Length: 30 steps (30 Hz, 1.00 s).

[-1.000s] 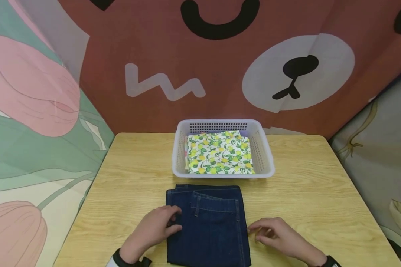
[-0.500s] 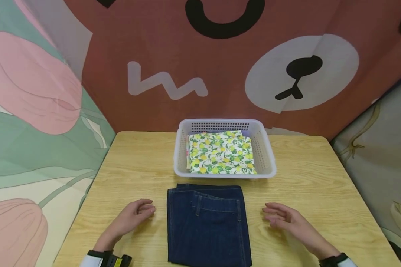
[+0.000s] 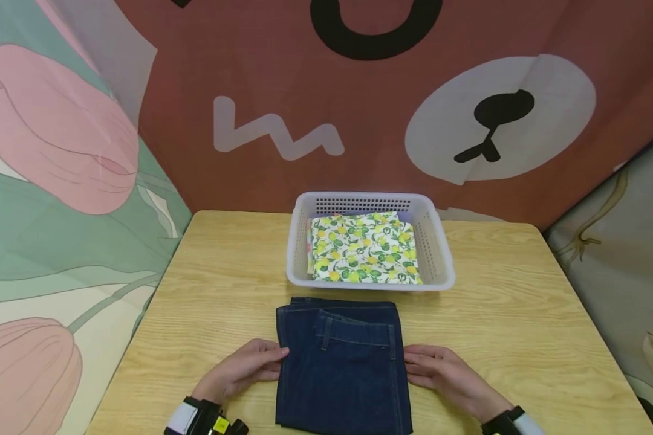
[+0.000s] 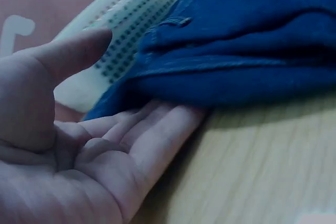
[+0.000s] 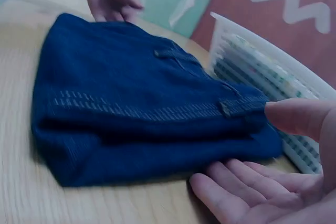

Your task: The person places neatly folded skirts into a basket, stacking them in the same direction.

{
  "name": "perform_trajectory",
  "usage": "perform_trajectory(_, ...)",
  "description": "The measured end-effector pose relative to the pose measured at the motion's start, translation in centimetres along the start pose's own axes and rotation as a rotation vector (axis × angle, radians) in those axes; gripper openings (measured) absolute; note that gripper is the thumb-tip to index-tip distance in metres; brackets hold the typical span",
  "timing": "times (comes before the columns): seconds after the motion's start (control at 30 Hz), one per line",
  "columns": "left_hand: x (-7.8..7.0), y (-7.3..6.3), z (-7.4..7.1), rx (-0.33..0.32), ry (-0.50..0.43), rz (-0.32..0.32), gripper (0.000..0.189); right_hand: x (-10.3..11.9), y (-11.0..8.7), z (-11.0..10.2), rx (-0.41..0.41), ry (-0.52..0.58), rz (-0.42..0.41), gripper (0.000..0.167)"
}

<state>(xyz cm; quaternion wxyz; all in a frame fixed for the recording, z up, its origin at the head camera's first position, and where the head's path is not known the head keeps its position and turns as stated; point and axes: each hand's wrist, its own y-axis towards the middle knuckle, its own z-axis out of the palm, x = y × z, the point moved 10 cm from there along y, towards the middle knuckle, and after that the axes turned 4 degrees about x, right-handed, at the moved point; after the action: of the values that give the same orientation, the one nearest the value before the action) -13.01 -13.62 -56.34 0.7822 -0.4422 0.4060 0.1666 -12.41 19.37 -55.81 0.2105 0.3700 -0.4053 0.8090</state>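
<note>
A folded pair of dark blue jeans [image 3: 340, 377] lies on the wooden table, its waistband with belt loops on top. At its left edge is my left hand [image 3: 250, 364]. The left wrist view shows those fingers [image 4: 163, 135] extended, tips hidden under the denim, with the thumb raised apart from it. My right hand [image 3: 441, 371] is at the opposite edge. Seen from the right wrist, its fingers [image 5: 226, 184] reach to the underside of the folded jeans, palm up, thumb near the waistband.
Behind the jeans stands a white plastic basket [image 3: 443, 266] holding folded fabric [image 3: 364, 248] with a lemon print. The wooden table [image 3: 511, 314] ends at a printed cloth [image 3: 370, 151] at the back, with more printed cloth at both sides.
Both hands first drew outward from the jeans, then came back in to their side edges, fingers now at or under them. The jeans and the basket stay put on the table.
</note>
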Motion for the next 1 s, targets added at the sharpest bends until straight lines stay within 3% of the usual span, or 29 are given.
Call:
perform_trajectory(0.1,0.0,1.3,1.2,0.057,-0.065,0.018,0.049,0.0,1.1,1.2,0.020,-0.012,-0.006,0.062)
perform_trajectory(0.23,-0.4,2.8,2.8,0.105,-0.100,0.052,0.065,-0.1,2.3,2.4,0.043,0.016,0.009,0.060)
perform_trajectory(0.4,-0.4,3.8,3.7,0.093,-0.110,0.064,0.077,0.2,3.3,4.0,0.091,0.009,0.026,0.058)
perform_trajectory(0.57,-0.3,3.8,4.0,0.099,-0.122,0.080,0.078,0.6,3.6,4.6,0.065,-0.088,-0.003,0.064)
perform_trajectory(0.7,-0.3,3.7,4.2,0.108,-0.139,0.102,0.080,0.5,3.7,4.4,-0.028,-0.136,-0.031,0.076)
perform_trajectory(1.0,-0.6,2.7,4.9,0.091,-0.158,0.134,0.091,-0.4,2.6,4.0,-0.108,-0.010,-0.049,0.086)
